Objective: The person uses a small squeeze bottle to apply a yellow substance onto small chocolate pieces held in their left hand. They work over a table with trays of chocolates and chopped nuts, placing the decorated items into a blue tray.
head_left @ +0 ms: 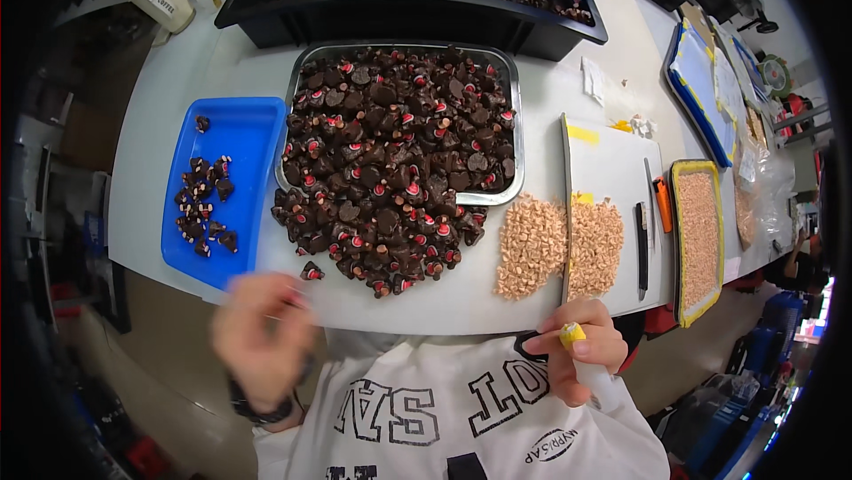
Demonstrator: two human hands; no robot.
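My left hand (pixel 262 338) is smeared by motion just off the near right corner of a blue tray (pixel 271 178); a reddish blur shows at its fingertips. One small dark part (pixel 311 271) with a red end lies beyond it on the table. Near the table's front edge, my right hand (pixel 581 342) is closed around a white tube with a yellow tip (pixel 572 334). A dark piece (pixel 532 344) shows at those fingertips, partly hidden. Several dark parts with pale bits (pixel 202 205) lie in the blue tray.
Dark parts with red ends (pixel 382 161) heap over a metal tray (pixel 516 125) onto the table. Beige pegs (pixel 532 249) spread across a white board (pixel 621 161), which carries a black-handled knife (pixel 641 254). A yellow-edged tray (pixel 682 302) of pegs stands right; a black bin (pixel 426 23) stands behind.
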